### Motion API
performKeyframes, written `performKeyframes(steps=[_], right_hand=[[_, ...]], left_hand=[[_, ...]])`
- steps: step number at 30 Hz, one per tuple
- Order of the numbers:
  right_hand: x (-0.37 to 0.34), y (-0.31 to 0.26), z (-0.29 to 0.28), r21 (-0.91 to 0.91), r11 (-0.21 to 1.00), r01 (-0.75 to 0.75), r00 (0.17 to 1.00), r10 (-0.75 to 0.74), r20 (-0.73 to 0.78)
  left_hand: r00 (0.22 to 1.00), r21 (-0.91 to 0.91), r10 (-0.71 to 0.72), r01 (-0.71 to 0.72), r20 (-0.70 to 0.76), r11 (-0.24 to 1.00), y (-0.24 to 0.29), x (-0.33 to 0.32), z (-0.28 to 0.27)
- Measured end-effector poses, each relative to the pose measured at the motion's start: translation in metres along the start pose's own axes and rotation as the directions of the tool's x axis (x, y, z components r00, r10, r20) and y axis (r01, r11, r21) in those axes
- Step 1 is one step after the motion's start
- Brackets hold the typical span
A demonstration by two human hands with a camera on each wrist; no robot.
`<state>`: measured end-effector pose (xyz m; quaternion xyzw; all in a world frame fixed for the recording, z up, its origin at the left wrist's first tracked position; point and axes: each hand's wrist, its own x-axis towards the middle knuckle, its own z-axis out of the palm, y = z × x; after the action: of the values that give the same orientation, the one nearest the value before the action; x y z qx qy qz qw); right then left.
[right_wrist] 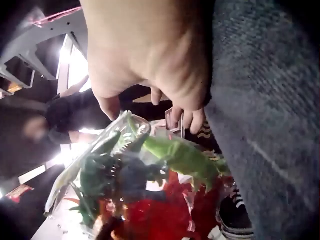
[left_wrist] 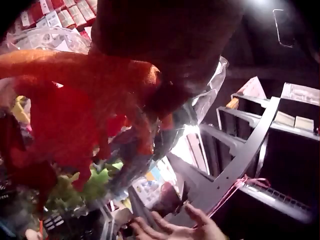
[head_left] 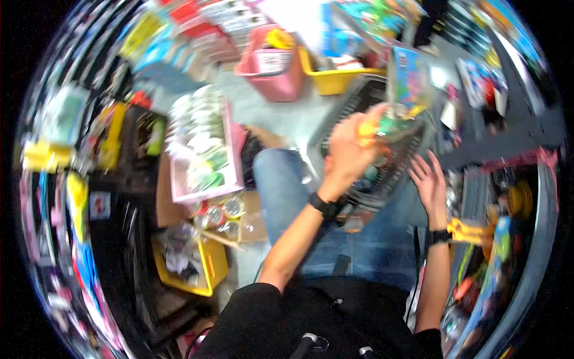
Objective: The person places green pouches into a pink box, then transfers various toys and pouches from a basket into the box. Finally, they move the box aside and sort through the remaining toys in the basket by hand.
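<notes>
My left hand (head_left: 353,149) grips a clear bag of toy dinosaurs (head_left: 388,127) over a dark plastic basket (head_left: 323,134). Orange and red dinosaurs (left_wrist: 65,115) fill much of the left wrist view, with a lime-green one (left_wrist: 100,185) below them. The right wrist view shows the bag's green dinosaur (right_wrist: 180,160) and darker ones (right_wrist: 105,170) through the clear plastic. My right hand (head_left: 429,179) is held beside the basket, fingers spread, nothing in it. In the right wrist view its fingertips (right_wrist: 195,120) hang just over the bag.
On the left stands a pink box of white wrapped items (head_left: 232,161), with a yellow bin (head_left: 209,272) below it. A pink bin (head_left: 287,88) and a yellow tray (head_left: 329,82) are ahead. Dark shelving (head_left: 508,143) runs close along the right side.
</notes>
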<state>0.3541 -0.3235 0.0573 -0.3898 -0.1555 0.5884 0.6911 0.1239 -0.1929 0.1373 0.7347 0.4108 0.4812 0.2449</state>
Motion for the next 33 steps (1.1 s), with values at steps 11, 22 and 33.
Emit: performKeyframes(steps=[11,22,33], right_hand=[[0.075,0.033,0.002,-0.382,0.921,0.078,0.996,-0.085,-0.003],[0.145,0.139,-0.103,0.011,0.969,-0.249,0.914,0.238,-0.328],[0.160,0.163,-0.103,-0.012,0.954,-0.300,0.881,0.272,-0.386]], left_hand=[[0.786,-0.699,-0.338,0.616,0.517,0.363,-0.075,-0.002,-0.017],[0.652,0.093,-0.518,0.667,-0.553,0.739,-0.122,-0.112,-0.203],[0.137,-0.818,-0.978,0.538,-0.155,0.205,-0.210,-0.146,-0.338]])
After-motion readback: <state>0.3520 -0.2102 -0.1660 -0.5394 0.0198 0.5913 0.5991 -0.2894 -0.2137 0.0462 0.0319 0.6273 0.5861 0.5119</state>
